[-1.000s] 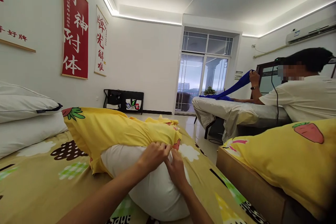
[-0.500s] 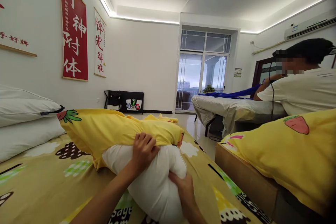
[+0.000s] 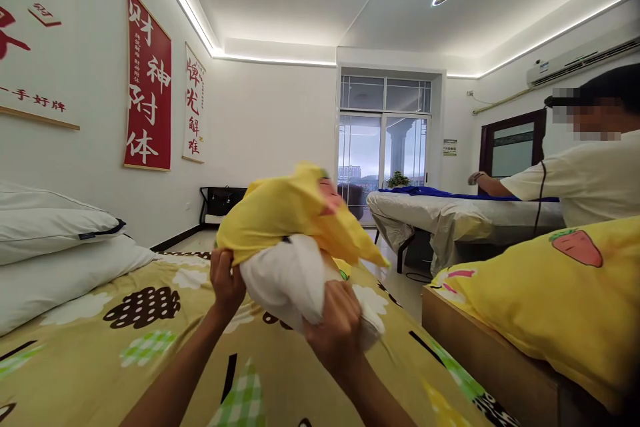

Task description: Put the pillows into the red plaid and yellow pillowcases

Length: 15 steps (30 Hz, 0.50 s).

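A white pillow (image 3: 293, 280) is lifted off the bed, its far half inside a yellow pillowcase (image 3: 285, 210). My left hand (image 3: 226, 280) is closed on the pillowcase's open edge at the left. My right hand (image 3: 336, 323) is closed round the bare white end of the pillow at the front. The pillowcase's far end stands up and flops to the right. Below lies the bed's yellow patterned sheet (image 3: 125, 340).
Two white pillows (image 3: 55, 240) are stacked at the bed's left. A wooden bed edge with a yellow carrot-print pillow (image 3: 560, 293) is at right. Beyond, another person (image 3: 585, 167) leans over a second bed (image 3: 460, 210) with a blue cloth. Glass doors stand at the back.
The pillow rose from lying on the sheet to being held up in the air. My left hand moved to the pillowcase's edge; my right hand took the pillow's bare end.
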### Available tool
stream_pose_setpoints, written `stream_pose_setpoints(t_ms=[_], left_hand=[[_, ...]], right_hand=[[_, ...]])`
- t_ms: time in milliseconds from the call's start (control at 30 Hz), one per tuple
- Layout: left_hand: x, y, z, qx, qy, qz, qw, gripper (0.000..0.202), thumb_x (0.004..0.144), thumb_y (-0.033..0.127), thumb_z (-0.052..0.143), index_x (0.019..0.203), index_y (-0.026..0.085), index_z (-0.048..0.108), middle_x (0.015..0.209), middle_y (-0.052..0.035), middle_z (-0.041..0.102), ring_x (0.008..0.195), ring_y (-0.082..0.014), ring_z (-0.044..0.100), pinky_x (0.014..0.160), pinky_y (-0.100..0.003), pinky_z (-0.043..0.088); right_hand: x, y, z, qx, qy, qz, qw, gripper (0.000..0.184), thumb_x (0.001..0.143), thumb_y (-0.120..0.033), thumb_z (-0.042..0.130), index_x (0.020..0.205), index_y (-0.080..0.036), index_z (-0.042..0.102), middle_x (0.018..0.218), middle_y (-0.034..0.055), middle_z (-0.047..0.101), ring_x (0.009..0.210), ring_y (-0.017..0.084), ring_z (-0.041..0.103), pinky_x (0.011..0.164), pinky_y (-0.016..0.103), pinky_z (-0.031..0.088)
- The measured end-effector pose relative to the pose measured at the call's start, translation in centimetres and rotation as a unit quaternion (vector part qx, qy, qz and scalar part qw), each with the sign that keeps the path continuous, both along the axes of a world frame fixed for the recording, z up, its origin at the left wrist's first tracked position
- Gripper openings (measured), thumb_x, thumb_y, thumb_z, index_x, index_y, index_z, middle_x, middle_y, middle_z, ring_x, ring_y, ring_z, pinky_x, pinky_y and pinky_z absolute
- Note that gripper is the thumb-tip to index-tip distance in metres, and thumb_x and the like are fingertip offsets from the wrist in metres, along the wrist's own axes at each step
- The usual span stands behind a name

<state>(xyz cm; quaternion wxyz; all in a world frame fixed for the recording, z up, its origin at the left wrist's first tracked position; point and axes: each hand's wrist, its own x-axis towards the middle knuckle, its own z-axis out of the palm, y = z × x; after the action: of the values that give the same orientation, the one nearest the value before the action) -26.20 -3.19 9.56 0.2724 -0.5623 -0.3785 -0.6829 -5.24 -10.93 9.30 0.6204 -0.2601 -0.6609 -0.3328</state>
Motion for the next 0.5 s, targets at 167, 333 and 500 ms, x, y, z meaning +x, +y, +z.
stream_pose_setpoints(t_ms=[167, 333, 500], left_hand=[[-4.6, -2.2, -10.8, -0.258, 0.237, -0.056, 0.935, 0.018, 0.071, 0.018, 0.048, 0.053, 0.020, 0.044, 0.048, 0.0002, 0.050, 0.044, -0.0140, 0.046, 0.045, -0.024, 0.030], [-6.2, -9.1, -11.2, -0.289, 0.382, -0.090, 0.873, 0.016, 0.077, 0.011, 0.047, 0.063, 0.019, 0.051, 0.062, -0.0013, 0.060, 0.058, -0.0140, 0.056, 0.054, -0.024, 0.036], [-5.3, -8.8, -2.7, -0.217, 0.219, -0.043, 0.950, 0.015, 0.088, 0.030, 0.047, 0.090, 0.019, 0.057, 0.084, -0.0056, 0.063, 0.081, -0.0193, 0.059, 0.074, -0.031, 0.045]], right_hand=[[-2.7, 3.6, 0.0, -0.118, -0.368, -0.041, 0.921, 0.016, 0.079, -0.034, 0.056, 0.081, -0.018, 0.058, 0.072, 0.0031, 0.063, 0.067, 0.017, 0.055, 0.062, 0.033, 0.034], [-7.3, 3.2, -5.2, -0.186, -0.500, 0.026, 0.845, 0.034, 0.081, -0.051, 0.054, 0.073, -0.018, 0.061, 0.064, 0.0003, 0.066, 0.057, 0.015, 0.057, 0.064, 0.034, 0.037], [-10.4, -0.4, -7.4, -0.123, -0.584, 0.063, 0.800, 0.029, 0.083, -0.041, 0.056, 0.069, -0.017, 0.062, 0.061, 0.0037, 0.067, 0.051, 0.018, 0.057, 0.063, 0.037, 0.039]])
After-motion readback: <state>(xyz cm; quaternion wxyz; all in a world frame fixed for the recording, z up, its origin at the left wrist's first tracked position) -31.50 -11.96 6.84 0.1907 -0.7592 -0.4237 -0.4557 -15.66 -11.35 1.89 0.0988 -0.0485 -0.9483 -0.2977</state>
